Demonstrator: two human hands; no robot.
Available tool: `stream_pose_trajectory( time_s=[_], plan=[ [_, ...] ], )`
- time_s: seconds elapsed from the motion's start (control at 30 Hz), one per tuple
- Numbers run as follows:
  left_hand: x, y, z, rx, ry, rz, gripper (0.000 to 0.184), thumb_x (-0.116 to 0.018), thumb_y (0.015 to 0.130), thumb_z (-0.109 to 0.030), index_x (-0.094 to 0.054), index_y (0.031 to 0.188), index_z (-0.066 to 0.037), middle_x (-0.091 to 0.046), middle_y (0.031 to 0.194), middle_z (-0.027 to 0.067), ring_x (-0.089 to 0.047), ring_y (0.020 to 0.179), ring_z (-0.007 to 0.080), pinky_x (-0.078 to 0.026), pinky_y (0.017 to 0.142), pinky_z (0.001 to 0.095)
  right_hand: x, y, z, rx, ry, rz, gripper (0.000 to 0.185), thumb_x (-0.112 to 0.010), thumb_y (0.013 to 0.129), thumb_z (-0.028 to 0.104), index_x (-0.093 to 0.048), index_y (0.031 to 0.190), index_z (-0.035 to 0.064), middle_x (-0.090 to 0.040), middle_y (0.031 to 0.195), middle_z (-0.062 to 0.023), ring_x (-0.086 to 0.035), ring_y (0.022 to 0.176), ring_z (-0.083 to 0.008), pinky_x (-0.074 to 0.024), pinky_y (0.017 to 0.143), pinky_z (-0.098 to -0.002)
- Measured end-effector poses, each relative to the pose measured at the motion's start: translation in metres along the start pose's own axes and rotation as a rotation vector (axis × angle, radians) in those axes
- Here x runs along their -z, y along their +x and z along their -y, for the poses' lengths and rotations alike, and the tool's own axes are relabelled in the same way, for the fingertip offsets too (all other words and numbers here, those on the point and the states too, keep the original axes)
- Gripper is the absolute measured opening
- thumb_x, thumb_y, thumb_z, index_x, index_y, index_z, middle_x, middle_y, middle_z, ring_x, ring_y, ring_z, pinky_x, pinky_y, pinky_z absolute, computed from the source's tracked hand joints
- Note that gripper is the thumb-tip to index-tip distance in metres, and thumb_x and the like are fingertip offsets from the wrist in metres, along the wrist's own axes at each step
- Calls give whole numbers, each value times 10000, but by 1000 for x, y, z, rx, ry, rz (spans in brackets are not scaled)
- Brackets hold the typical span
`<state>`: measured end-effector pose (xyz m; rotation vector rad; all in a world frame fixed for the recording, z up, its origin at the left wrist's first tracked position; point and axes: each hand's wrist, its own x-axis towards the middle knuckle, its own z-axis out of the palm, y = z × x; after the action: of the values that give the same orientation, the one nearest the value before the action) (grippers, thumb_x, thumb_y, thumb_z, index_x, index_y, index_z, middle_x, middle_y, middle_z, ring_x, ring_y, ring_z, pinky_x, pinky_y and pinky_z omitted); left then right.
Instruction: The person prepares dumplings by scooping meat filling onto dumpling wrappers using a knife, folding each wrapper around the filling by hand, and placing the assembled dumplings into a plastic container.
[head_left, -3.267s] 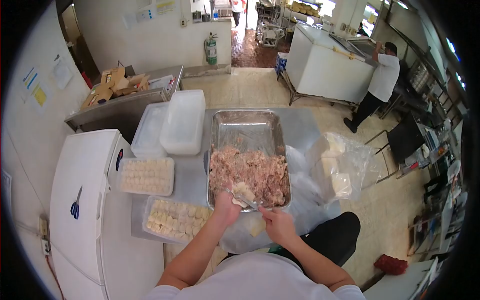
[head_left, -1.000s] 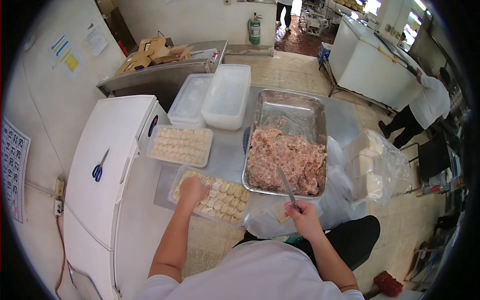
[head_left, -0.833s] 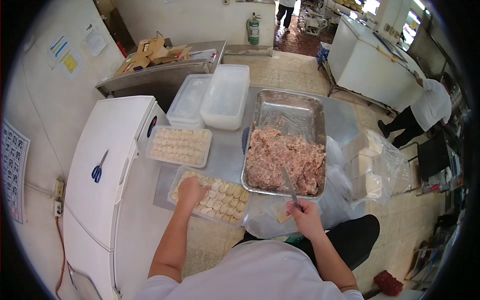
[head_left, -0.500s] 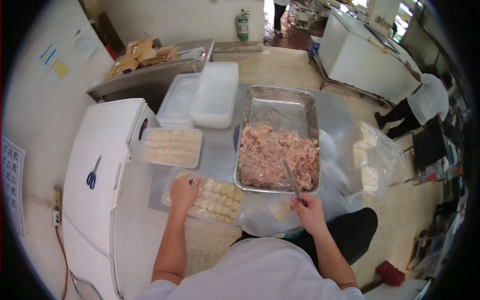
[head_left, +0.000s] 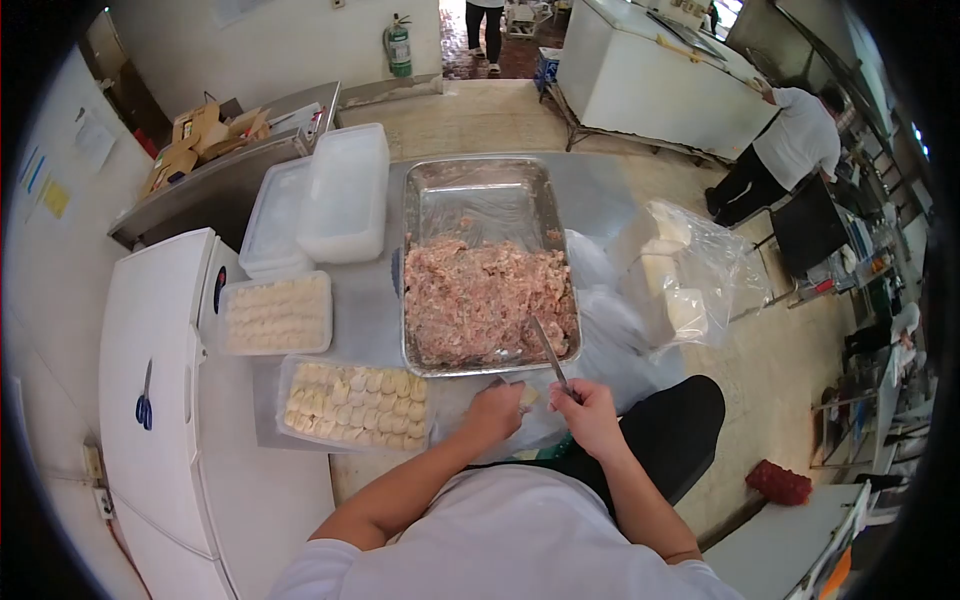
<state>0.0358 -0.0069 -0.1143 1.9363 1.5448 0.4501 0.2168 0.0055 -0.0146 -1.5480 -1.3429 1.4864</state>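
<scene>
My right hand [head_left: 590,412] grips a knife [head_left: 549,352] by its handle, with the blade slanting up over the near right edge of the ground meat [head_left: 485,300]. That meat fills the nearer part of a metal tray [head_left: 408,355]. My left hand [head_left: 495,414] is closed at the tray's near edge, its fingertips at a pale dough wrapper [head_left: 529,397] that they partly hide. To its left lies a plastic container with rows of folded dumplings [head_left: 355,402]. Clear plastic sheeting [head_left: 455,405] spreads under and around my hands.
Another container of dumplings [head_left: 276,315] sits further left, below stacked white containers [head_left: 345,190]. A plastic bag with pale blocks [head_left: 685,275] lies right of the tray. Scissors [head_left: 146,398] rest on the white fridge [head_left: 150,300]. A person [head_left: 790,140] stands by the chest freezer [head_left: 640,80].
My left hand has left the dumpling container and moved right, beside my right hand, to the wrapper. The knife stays in my right hand. The whole view has shifted to the right.
</scene>
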Motion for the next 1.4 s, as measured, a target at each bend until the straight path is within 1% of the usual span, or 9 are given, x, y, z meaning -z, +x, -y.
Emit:
stream_pose_trajectory(
  time_s=[0.3,0.5,0.6,0.8,1.03,1.13,1.23,1.3,1.4],
  plan=[
    [29,4,7,264,-434,73,160,-747,821,-153,-798,950,-74,-743,907,176,-712,855,333,-550,778,404,7,-3,-12,-18,-14,-17,248,-691,958,188,-686,779,17,-533,639,64,-395,568,-30,-281,505,-247],
    [1,-1,35,94,-552,-76,171,-691,853,-75,-780,993,-32,-757,893,151,-723,831,272,-550,762,372,1,2,-11,-9,-44,6,287,-684,965,214,-682,764,10,-530,634,57,-396,576,-43,-287,510,-262],
    [7,-9,28,281,-741,9,167,-690,863,-78,-768,996,-15,-751,895,127,-707,846,248,-544,779,349,-2,8,-19,-10,-46,32,262,-696,953,200,-688,779,4,-555,656,49,-423,596,-45,-315,521,-262],
    [14,-28,4,78,-770,-221,138,-632,888,-40,-739,955,16,-691,908,67,-632,848,152,-516,762,296,-21,10,-33,-45,-111,112,193,-720,905,162,-695,838,-17,-600,690,20,-497,637,-70,-404,556,-284],
    [12,-43,27,423,-1105,-274,214,-558,914,-29,-715,1059,-38,-713,1025,71,-663,903,158,-521,790,294,-21,16,-46,-82,-118,108,160,-715,900,131,-700,851,-21,-592,682,9,-494,641,-63,-401,560,-272],
    [18,-46,51,492,-1406,-440,232,-528,968,-67,-656,1159,-41,-699,1090,71,-664,948,159,-525,822,305,-16,18,-45,-50,-312,44,177,-653,932,131,-706,914,-36,-636,695,-60,-571,634,-120,-442,576,-306],
    [65,-47,38,570,-1748,-513,253,-520,1021,-134,-601,1226,-11,-684,1168,100,-669,1040,210,-533,909,356,-3,31,-64,441,-503,-186,182,-614,939,128,-711,1001,-12,-694,796,-146,-674,692,-238,-503,604,-375],
    [103,-45,14,635,-1959,-468,294,-519,1042,-182,-574,1260,7,-674,1216,121,-663,1108,251,-527,974,397,18,23,-8,398,-815,-63,209,-619,921,128,-712,1082,31,-710,880,-167,-698,771,-288,-536,644,-414],
    [95,-45,34,551,-1908,-327,378,-528,1046,-259,-565,1279,36,-640,1298,162,-638,1181,300,-490,1059,440,34,40,33,299,-1260,97,306,-627,883,138,-696,1176,79,-713,900,-156,-710,839,-327,-565,720,-440]
  ],
)
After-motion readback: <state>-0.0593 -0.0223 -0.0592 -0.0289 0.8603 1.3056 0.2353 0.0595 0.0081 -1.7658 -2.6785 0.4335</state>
